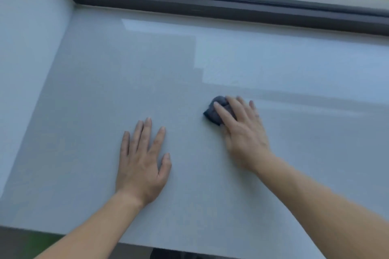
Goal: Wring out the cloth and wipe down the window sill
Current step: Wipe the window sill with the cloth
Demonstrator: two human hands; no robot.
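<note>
— Where were the hands?
— The left hand (141,162) lay flat on the window sill (94,90), fingers spread, holding nothing. Well to its right, the right hand (244,132) pressed fairly straight fingers onto the cloth (211,112); its thumb was hidden.
— And the cloth?
— A dark wad on the sill under the right fingertips, poking out on their left. It was too bunched to show a long axis. Any sweep looked like the right hand's job.
</note>
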